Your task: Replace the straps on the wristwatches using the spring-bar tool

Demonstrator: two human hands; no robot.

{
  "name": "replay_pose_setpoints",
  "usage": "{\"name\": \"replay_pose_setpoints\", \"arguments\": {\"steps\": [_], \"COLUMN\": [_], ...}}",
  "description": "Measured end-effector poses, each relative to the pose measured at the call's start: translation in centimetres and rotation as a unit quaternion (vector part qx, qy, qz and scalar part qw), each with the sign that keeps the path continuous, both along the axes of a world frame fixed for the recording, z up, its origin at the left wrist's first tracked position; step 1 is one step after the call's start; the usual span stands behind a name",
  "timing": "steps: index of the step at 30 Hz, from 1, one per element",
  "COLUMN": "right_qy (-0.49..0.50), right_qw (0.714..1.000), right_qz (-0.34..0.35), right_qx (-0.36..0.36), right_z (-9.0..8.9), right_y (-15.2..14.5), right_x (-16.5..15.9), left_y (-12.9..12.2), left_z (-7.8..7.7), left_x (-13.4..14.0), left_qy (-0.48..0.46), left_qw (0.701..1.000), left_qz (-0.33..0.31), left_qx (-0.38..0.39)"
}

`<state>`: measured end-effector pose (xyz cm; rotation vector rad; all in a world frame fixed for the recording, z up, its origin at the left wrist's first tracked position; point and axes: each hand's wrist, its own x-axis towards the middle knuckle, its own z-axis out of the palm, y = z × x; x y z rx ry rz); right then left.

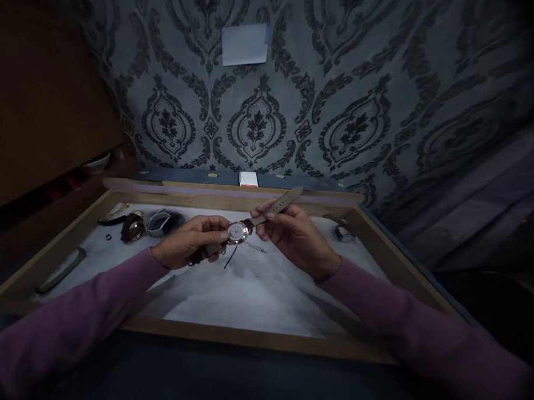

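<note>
- Your left hand (195, 239) grasped the round, pale-dialled wristwatch (238, 232), thumb at the rim of its case; one strap length ran beneath your fingers.
- Your right hand (294, 236) pinched the punched strap (284, 202) of that same watch between thumb and fingers, its free tip angled up towards the far edge.
- The wristwatch was held over the middle of the wooden tray (262, 340), dial facing you.
- Just below the watch, on the white lining (250, 298), lay a thin dark rod (230, 257) and a slender silvery tool (256, 247), near each other.
- Near the far left corner you had a gold-toned watch with a black strap (113, 219), a dark brown watch (132, 228) and a pale-framed smartwatch (160, 222), grouped closely; a small dark loop (108, 237) lay beside them.
- Along the left edge lay a loose olive-brown strap (63, 271).
- Another watch (343, 231) sat near the far right corner, dimly lit.
- Beyond the far edge stood a small white box (249, 179).
</note>
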<state>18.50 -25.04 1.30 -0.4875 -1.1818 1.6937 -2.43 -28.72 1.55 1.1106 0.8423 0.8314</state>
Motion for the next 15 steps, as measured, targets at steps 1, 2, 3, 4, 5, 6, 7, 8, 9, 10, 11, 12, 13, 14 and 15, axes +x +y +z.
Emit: {"name": "replay_pose_setpoints", "arguments": {"steps": [1,2,3,4,5,6,7,8,9,10,11,12,13,14,15], "right_qy": [-0.009,-0.02,-0.036,-0.059,-0.093,-0.14,-0.203,-0.282,-0.366,-0.448,-0.508,-0.541,-0.565,-0.581,-0.594], "right_qw": [1.0,1.0,0.999,0.998,0.995,0.989,0.976,0.952,0.913,0.86,0.809,0.775,0.748,0.73,0.716], "right_qz": [0.002,0.003,0.005,0.004,0.001,-0.005,-0.015,-0.028,-0.044,-0.062,-0.07,-0.073,-0.071,-0.065,-0.059], "right_qx": [0.003,0.006,0.01,0.017,0.027,0.043,0.072,0.117,0.173,0.237,0.288,0.318,0.34,0.353,0.363], "right_z": [0.0,-0.1,-0.2,-0.3,-0.6,-0.9,-1.3,-1.8,-2.4,-3.0,-3.5,-4.0,-4.4,-4.6,-4.8], "right_y": [-0.1,-0.2,-0.2,-0.1,0.0,0.1,0.4,0.6,0.9,1.1,1.3,1.5,1.6,1.6,1.6], "right_x": [0.0,0.0,0.0,0.1,0.2,0.4,0.6,0.8,1.1,1.3,1.5,1.6,1.7,1.8,1.8], "left_y": [0.0,0.0,0.0,0.0,0.1,0.2,0.4,0.6,0.7,0.9,1.1,1.3,1.5,1.7,1.8], "left_z": [0.0,0.1,0.1,0.2,0.3,0.4,0.5,0.6,0.7,0.7,0.7,0.7,0.7,0.6,0.6], "left_x": [0.0,-0.1,-0.1,-0.1,-0.2,-0.3,-0.4,-0.5,-0.7,-0.8,-1.0,-1.2,-1.4,-1.5,-1.6], "left_qy": [0.0,0.002,0.002,0.0,-0.003,-0.007,-0.01,-0.014,-0.018,-0.021,-0.025,-0.028,-0.031,-0.034,-0.035], "left_qw": [1.0,1.0,1.0,1.0,1.0,0.999,0.998,0.996,0.994,0.992,0.991,0.99,0.99,0.989,0.989], "left_qz": [-0.007,-0.009,-0.005,0.006,0.023,0.045,0.067,0.088,0.105,0.117,0.125,0.129,0.133,0.136,0.14], "left_qx": [-0.012,-0.019,-0.02,-0.015,-0.006,0.006,0.017,0.027,0.033,0.037,0.039,0.041,0.042,0.043,0.043]}}
